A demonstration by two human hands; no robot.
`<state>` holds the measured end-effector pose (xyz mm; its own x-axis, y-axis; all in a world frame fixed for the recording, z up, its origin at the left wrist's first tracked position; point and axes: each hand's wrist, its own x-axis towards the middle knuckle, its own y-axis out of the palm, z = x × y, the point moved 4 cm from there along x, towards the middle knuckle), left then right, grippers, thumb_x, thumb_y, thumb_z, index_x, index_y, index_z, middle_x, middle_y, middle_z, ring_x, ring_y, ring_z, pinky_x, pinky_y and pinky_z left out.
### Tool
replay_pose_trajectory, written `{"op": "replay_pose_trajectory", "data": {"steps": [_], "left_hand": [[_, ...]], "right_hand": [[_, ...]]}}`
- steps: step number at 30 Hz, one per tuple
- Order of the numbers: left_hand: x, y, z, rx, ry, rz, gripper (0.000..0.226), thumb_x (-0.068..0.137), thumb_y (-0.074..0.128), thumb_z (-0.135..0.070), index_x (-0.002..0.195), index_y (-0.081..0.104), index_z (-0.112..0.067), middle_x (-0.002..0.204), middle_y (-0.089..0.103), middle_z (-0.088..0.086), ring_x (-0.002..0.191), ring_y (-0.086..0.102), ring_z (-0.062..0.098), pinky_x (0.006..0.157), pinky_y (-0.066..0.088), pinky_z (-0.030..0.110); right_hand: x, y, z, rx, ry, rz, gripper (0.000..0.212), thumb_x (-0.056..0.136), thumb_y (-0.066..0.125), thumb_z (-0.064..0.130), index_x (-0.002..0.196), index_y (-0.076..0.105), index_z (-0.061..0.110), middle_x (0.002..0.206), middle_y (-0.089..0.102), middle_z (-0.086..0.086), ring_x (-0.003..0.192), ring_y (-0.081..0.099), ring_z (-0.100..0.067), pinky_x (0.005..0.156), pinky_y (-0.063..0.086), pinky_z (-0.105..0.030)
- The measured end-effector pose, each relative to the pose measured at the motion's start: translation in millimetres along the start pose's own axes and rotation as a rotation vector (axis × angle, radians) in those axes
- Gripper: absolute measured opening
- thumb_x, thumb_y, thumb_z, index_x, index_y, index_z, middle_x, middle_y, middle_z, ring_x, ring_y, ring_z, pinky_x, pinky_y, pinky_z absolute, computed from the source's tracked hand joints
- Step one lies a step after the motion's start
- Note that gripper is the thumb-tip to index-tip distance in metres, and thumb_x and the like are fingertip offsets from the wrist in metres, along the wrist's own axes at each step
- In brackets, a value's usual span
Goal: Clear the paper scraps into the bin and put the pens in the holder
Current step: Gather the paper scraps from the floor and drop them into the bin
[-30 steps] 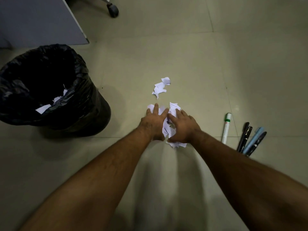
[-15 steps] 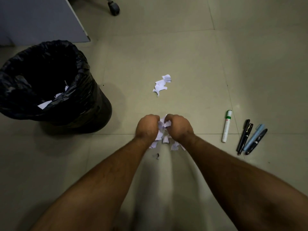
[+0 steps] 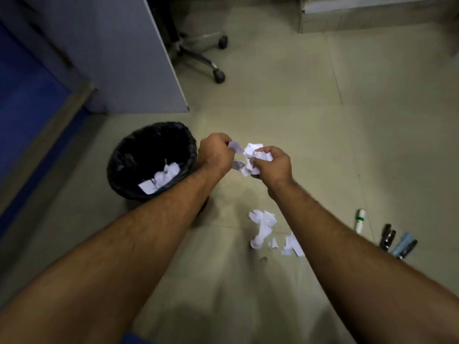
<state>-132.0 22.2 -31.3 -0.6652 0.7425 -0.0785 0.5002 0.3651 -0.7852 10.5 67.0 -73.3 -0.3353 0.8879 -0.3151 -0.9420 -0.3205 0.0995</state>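
My left hand [image 3: 215, 152] and my right hand [image 3: 272, 165] are raised off the floor, each gripping a bunch of white paper scraps [image 3: 249, 155] between them, just right of the bin. The bin [image 3: 129, 155] is round with a black liner and has scraps [image 3: 161, 178] inside. More torn scraps [image 3: 264, 225] lie on the floor below my right forearm. A white marker with a green band [image 3: 360, 219], two black pens [image 3: 387, 238] and a light blue pen [image 3: 403, 243] lie in a row at the right. No pen holder is in view.
A grey partition panel [image 3: 139, 58] stands behind the bin, with an office chair base on castors [image 3: 218, 75] beyond it. A blue wall strip runs along the left. A pale ledge [image 3: 372, 16] sits at the top right. The tiled floor stretches right of my hands.
Both hands closed on the scraps on the floor, then lifted them up and towards the bin. Some scraps stayed on the floor. The view rose and tilted forward.
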Motion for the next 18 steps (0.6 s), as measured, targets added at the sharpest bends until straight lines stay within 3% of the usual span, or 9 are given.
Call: {"op": "replay_pose_trajectory", "data": {"steps": [5,8,10,14,18], "left_hand": [[10.5,-102.5,12.7,-0.034,-0.062,-0.198,0.011,0.083,0.061,-0.012,0.082,0.073,-0.014,0.073,0.064,-0.001,0.059,0.059,0.011,0.047,0.039,0.012],[17.8,-145.3,53.9,0.057,-0.159,-0.302,0.010,0.081,0.063,-0.012,0.085,0.072,-0.011,0.084,0.068,0.004,0.074,0.059,0.019,0.064,0.040,0.021],[22.4,-153.0,83.3,0.128,-0.232,-0.239,0.011,0.080,0.068,-0.012,0.090,0.071,-0.012,0.097,0.071,0.009,0.082,0.062,0.023,0.068,0.044,0.025],[23.7,-139.9,115.4,0.224,-0.291,-0.038,0.039,0.085,0.073,-0.033,0.117,0.066,-0.012,0.117,0.067,0.011,0.106,0.063,0.031,0.087,0.051,0.034],[23.7,-140.6,119.1,0.251,-0.281,-0.043,0.032,0.086,0.069,-0.016,0.118,0.066,-0.019,0.124,0.065,0.009,0.112,0.061,0.029,0.092,0.049,0.033]], "right_hand": [[3.8,93.6,50.0,-0.158,-0.113,-0.003,0.015,0.064,0.072,0.014,0.066,0.064,0.027,0.074,0.070,-0.004,0.065,0.068,-0.030,0.063,0.061,-0.052],[-7.4,151.3,62.1,-0.349,-0.237,0.085,0.010,0.073,0.072,0.020,0.079,0.066,0.025,0.088,0.072,0.001,0.079,0.065,-0.021,0.073,0.053,-0.029],[-12.7,178.6,56.2,-0.516,-0.290,0.115,0.012,0.081,0.068,0.020,0.093,0.069,0.022,0.098,0.072,-0.002,0.087,0.064,-0.022,0.072,0.043,-0.022],[-14.3,204.8,37.2,-0.781,-0.295,0.185,0.032,0.083,0.069,0.023,0.115,0.068,0.021,0.116,0.069,-0.007,0.106,0.065,-0.028,0.084,0.049,-0.029],[-10.0,203.4,33.4,-0.858,-0.319,0.273,0.040,0.083,0.068,0.017,0.123,0.067,0.021,0.123,0.069,-0.003,0.114,0.063,-0.025,0.091,0.049,-0.028]]}}
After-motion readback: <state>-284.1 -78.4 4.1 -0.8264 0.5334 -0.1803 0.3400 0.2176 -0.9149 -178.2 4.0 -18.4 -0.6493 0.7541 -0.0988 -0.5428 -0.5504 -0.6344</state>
